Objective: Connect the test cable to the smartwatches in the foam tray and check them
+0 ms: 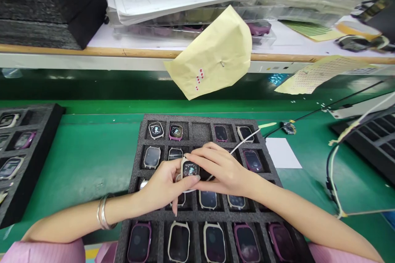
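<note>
A smartwatch [190,168] with a pale case and a lit watch face is held between my two hands over a dark foam tray [200,133]. My left hand [168,183] grips its left side, the thumb lying along the lower edge. From the right, my right hand [222,170] closes on the watch with fingertips at its top edge. A white cable [243,144] runs beneath my right hand towards the watch; its end is hidden. More watches, such as a purple one [140,241] and a pale one [179,241], lie in the tray's compartments.
Another foam tray [46,148] with watches stands at the left. A white paper [283,153] lies right of the middle tray, near looped cables [331,172]. Above, a shelf edge [138,52] carries papers and black foam blocks [40,8]; a yellow paper [216,55] hangs down.
</note>
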Demonstrator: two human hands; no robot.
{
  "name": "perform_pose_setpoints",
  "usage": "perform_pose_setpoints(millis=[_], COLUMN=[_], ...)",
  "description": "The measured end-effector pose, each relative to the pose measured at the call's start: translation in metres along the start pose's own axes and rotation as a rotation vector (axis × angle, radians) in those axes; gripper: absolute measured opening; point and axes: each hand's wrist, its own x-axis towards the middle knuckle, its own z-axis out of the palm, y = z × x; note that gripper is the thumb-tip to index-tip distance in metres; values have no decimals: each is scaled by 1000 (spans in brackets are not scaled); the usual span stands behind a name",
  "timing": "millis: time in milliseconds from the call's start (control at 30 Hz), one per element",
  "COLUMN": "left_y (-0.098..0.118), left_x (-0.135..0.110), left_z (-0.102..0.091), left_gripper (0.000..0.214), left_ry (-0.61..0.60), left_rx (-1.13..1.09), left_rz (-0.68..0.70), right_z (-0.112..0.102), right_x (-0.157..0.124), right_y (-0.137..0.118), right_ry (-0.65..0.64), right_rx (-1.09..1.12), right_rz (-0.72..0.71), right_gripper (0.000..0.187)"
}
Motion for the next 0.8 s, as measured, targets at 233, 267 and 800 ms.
perform_pose_setpoints(millis=[233, 267, 800], left_y=[1, 1, 1], left_x=[0, 0, 6], left_z=[1, 1, 0], left_gripper=[31, 31, 49], left_ry=[-14, -16, -68], left_rx=[-5, -5, -63], left_rz=[8, 7, 90], right_z=[0, 0, -16], right_x=[0, 0, 6], right_y=[-2, -3, 15], right_ry=[18, 20, 48], right_rx=[-28, -29, 340], right_rz=[10, 5, 288], right_gripper=[39, 39, 42])
